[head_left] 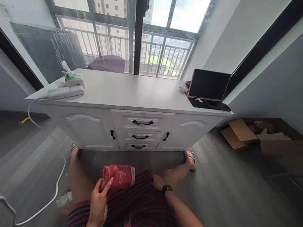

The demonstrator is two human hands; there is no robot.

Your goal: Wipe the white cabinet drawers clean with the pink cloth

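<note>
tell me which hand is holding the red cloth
The left hand, which grips the red cloth. The right hand, with the black watch on its wrist, is at the striped garment, apart from the cloth.

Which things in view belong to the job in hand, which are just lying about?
In use:
red cloth, held in the left hand

Lying about:
tissue pack
power strip
screen
cardboard box
white cabinet, untouched by either hand
</note>
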